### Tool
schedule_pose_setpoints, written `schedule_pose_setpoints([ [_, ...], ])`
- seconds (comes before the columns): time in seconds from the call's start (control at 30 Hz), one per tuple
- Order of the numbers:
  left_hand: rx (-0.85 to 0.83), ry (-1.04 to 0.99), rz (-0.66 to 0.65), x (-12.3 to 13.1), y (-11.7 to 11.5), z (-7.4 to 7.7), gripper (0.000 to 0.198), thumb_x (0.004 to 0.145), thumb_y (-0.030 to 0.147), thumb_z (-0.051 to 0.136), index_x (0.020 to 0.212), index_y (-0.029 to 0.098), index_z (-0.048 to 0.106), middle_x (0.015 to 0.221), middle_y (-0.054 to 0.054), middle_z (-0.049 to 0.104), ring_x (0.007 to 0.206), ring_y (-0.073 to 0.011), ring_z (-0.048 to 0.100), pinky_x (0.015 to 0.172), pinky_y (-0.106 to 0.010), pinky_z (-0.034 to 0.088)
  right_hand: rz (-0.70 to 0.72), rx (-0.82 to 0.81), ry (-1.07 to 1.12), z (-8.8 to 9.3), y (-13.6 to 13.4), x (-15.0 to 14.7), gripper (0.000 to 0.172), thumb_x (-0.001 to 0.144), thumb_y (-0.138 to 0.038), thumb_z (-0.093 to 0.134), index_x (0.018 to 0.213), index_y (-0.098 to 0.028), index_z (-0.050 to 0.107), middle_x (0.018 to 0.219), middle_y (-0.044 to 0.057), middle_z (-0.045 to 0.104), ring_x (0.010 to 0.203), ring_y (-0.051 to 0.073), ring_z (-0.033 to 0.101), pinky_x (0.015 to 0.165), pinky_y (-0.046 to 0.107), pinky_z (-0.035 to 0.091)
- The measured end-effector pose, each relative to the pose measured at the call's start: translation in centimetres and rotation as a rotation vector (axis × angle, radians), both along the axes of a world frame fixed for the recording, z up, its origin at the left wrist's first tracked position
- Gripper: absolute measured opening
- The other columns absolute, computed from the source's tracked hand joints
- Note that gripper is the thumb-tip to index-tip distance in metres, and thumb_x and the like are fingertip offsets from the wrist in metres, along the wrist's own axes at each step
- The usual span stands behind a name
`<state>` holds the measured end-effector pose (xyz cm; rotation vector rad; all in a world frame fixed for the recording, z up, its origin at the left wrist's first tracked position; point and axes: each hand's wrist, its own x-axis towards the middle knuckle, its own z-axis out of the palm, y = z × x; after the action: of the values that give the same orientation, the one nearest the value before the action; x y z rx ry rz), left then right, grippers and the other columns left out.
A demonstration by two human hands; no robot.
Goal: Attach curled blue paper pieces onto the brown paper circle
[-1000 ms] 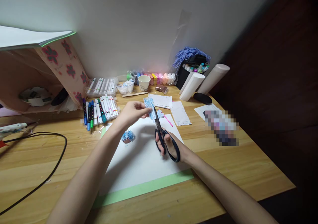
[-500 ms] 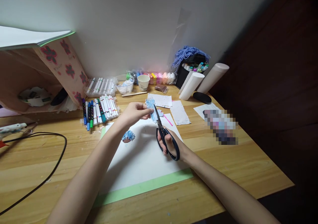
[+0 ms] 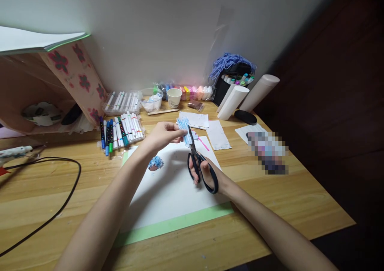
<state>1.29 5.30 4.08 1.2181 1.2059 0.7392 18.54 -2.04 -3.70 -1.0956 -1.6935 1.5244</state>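
Between the thumb and fingers of my left hand (image 3: 168, 135) is a blue-and-white striped piece of paper (image 3: 183, 126), held up above the desk. My right hand (image 3: 207, 173) has its thumb and fingers through the handles of black scissors (image 3: 198, 163). The scissor blades point up and lie against the right side of the striped paper. Under both hands lies a white sheet (image 3: 168, 207) with a green border. On it, near my left forearm, sits a small clump of blue and white scraps (image 3: 155, 162) with a brownish patch at its lower edge.
White paper pieces (image 3: 219, 135) and a pink stick (image 3: 203, 143) lie beyond my hands. Markers (image 3: 120, 133), a clear bowl (image 3: 151, 102), a paper cup (image 3: 174, 98) and white bottles (image 3: 233, 103) stand farther back. A black cable (image 3: 78, 179) curves at left.
The scissors have shifted slightly, with their handles spread a little wider. My left hand still pinches the striped paper in nearly the same place. The view has moved slightly.
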Motion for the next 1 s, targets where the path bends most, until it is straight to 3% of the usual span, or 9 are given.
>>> schedule_pose_setpoints([
  [0.33,0.009,-0.036,-0.027,-0.1,-0.1,0.0,0.029,0.054,0.032,0.080,0.058,0.012,0.059,0.055,0.002,0.058,0.055,-0.0077,0.052,0.063,-0.024,0.044,-0.086,0.015,0.022,0.2,-0.2,-0.4,0.073,0.058,-0.090,0.029,0.078,-0.020,0.041,0.048,-0.008,0.041,0.035,0.007,0.039,0.036,0.021,0.038],
  [0.53,-0.009,-0.060,-0.042,-0.7,0.1,0.1,0.031,0.055,0.034,0.080,0.059,0.013,0.058,0.058,0.001,0.058,0.058,-0.0074,0.053,0.067,-0.024,0.046,-0.112,0.059,0.009,0.4,-0.1,-0.3,0.065,0.062,-0.084,0.042,0.074,-0.020,0.041,0.047,-0.009,0.041,0.034,0.007,0.040,0.035,0.019,0.033],
  [0.73,0.035,-0.091,-0.009,-1.0,0.2,0.1,0.036,0.060,0.043,0.077,0.067,0.012,0.060,0.063,0.000,0.060,0.062,-0.0090,0.056,0.072,-0.027,0.049,-0.095,0.071,-0.033,0.6,-0.1,-0.4,0.068,0.060,-0.086,0.037,0.075,-0.020,0.041,0.051,-0.008,0.041,0.035,0.007,0.040,0.035,0.019,0.032],
  [1.0,0.005,-0.020,0.035,-0.7,0.0,0.4,0.033,0.056,0.038,0.079,0.059,0.012,0.057,0.057,0.002,0.056,0.057,-0.0076,0.052,0.066,-0.024,0.048,-0.036,0.027,0.015,0.0,-0.5,-0.7,0.076,0.061,-0.090,0.019,0.079,-0.020,0.041,0.049,-0.006,0.043,0.040,0.009,0.043,0.042,0.022,0.039],
])
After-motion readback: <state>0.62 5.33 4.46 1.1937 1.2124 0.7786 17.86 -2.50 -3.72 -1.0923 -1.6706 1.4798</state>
